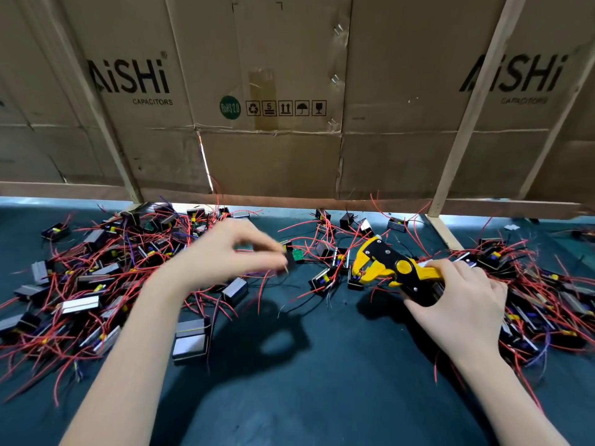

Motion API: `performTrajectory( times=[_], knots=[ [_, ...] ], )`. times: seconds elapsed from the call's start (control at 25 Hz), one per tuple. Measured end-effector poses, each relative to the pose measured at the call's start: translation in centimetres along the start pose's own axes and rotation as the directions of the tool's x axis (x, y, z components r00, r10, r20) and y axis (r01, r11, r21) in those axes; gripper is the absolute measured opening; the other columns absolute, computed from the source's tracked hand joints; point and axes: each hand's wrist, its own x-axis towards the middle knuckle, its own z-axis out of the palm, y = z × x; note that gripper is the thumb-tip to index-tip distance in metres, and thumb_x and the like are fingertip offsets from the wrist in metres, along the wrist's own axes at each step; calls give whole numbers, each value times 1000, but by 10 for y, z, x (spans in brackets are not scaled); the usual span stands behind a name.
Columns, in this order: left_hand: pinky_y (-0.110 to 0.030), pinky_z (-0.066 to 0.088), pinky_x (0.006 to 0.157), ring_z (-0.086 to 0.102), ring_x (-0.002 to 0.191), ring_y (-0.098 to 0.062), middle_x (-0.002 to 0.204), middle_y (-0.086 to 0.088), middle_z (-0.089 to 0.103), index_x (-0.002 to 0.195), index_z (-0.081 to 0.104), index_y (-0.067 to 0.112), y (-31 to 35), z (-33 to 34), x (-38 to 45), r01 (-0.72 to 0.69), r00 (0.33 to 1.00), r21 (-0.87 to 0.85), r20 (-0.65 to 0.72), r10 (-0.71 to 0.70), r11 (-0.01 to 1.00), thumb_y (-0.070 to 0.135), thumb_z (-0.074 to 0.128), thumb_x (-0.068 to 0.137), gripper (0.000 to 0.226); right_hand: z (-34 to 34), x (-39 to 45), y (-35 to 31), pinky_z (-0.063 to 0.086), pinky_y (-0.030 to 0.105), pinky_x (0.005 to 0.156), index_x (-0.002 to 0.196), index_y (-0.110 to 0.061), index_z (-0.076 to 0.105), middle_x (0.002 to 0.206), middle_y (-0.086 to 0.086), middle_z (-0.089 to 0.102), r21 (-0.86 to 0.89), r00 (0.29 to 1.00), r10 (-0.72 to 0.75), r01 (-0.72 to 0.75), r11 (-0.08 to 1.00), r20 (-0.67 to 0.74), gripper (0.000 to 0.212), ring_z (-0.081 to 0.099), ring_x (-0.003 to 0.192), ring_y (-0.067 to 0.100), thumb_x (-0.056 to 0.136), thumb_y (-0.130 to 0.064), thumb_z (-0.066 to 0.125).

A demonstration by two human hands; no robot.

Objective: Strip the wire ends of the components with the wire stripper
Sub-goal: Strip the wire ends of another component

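The right hand (463,304) is gripping the handles of the yellow and black wire stripper (389,268) low over the dark desk (322,365), its head pointing left over a component. The left hand (225,252), blurred, is hovering over the desk with fingertips pinched together on a small dark component (290,261). Components with red wires are lying heaped at left (96,275) and right (547,294). Printed cardboard panels (273,91) are standing behind.

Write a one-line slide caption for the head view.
Right hand grips a yellow-black wire stripper; blurred left hand reaches among red-wired components.
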Motion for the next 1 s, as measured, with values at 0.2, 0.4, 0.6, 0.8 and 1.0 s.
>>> performTrajectory(
  times=[0.2,0.4,0.6,0.8,1.0],
  knots=[
    [-25,51,60,60,53,-2,68,4,73,85,71,16,16,85,7,8,802,463,526,-282,886,65,61,80,50,-1,0,0,32,42,81,92,-15,70,84,5,66,-5,1000,-2,2,1000,4,54,60,84,34,47,-33,93],
    [-22,47,49,60,39,-11,53,-7,68,81,64,5,3,106,23,350,859,307,271,-434,885,82,27,82,85,-3,1,-1,31,41,81,93,-16,70,86,5,66,5,1000,2,-2,1000,23,53,59,86,33,49,-35,91],
    [-29,55,51,64,53,-16,63,-7,71,83,69,6,-18,96,15,455,882,-149,210,-421,878,86,45,69,85,-6,2,-2,31,41,82,93,-14,70,85,4,66,11,1000,-1,0,1000,28,50,59,86,33,50,-33,89],
    [-25,53,69,66,66,-9,75,1,75,78,78,19,-27,110,3,244,962,-92,152,-229,965,31,79,78,13,-7,0,-2,32,40,78,89,-15,68,80,2,63,-19,998,-68,67,998,-16,43,59,80,32,59,-44,76],
    [-27,53,62,64,63,-10,74,-3,74,76,77,10,-23,122,2,271,962,-297,63,-264,916,10,79,79,3,-5,-2,-6,33,40,76,90,-13,67,81,3,63,-99,988,-152,149,984,-19,45,57,78,31,64,-49,65]
  ],
)
